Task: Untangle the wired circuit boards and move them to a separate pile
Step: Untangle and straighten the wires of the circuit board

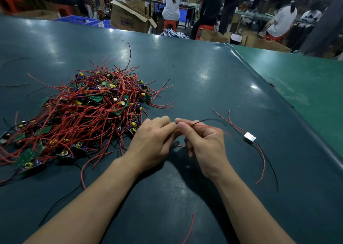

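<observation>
A tangled pile of small green circuit boards (79, 112) with red and black wires covers the left of the dark green table (204, 76). One separated board (249, 137) lies alone at the right, its red and black wires spread around it. My left hand (150, 141) and my right hand (202, 141) meet between the pile and that board. Both pinch thin red and black wires (204, 122) that trail to the right, blurred. Any board on these wires is hidden under my hands.
A loose red wire (189, 229) lies near the front edge. The table's raised right edge (278, 99) borders a lighter green surface (306, 80). Behind the table are cardboard boxes (130, 17), blue crates (78, 19), red stools and seated people.
</observation>
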`<state>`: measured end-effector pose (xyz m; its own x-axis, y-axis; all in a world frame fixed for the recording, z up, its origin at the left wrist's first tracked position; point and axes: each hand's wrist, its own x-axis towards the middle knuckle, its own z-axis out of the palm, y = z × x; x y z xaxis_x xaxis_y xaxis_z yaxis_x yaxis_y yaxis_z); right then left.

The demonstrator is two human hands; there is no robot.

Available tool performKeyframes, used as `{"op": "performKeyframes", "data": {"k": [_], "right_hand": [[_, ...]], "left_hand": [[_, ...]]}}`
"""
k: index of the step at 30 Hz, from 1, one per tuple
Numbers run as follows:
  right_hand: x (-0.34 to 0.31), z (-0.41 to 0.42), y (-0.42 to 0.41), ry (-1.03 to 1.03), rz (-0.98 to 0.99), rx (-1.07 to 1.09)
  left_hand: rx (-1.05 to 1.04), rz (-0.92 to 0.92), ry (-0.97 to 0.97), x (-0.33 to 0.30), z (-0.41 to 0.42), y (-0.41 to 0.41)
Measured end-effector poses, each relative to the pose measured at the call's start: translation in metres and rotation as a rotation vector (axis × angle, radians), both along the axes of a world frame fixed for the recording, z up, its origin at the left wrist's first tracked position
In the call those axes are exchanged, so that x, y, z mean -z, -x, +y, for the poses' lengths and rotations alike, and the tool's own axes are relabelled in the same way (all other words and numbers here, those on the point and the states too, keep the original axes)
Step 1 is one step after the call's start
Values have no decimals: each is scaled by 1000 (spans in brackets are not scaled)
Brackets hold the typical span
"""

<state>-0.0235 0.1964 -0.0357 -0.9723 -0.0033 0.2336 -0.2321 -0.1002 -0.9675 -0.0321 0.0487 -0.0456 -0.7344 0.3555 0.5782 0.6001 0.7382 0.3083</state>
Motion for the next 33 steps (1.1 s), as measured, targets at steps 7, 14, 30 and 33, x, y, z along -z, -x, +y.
{"op": "performKeyframes", "data": {"k": [7, 14, 30, 33], "right_hand": [[-7, 5, 5, 140, -84, 77], [-9, 19, 14, 307, -101, 305], [-4, 20, 22, 243, -73, 475], [-6, 24, 25, 384, -176, 473]], "left_hand": [[-23, 68, -86, -5, 3, -3], [56, 77, -102, -5, 6, -4], [110, -25, -147, 3, 5, -6], [117, -15, -156, 2, 5, -7]]}}
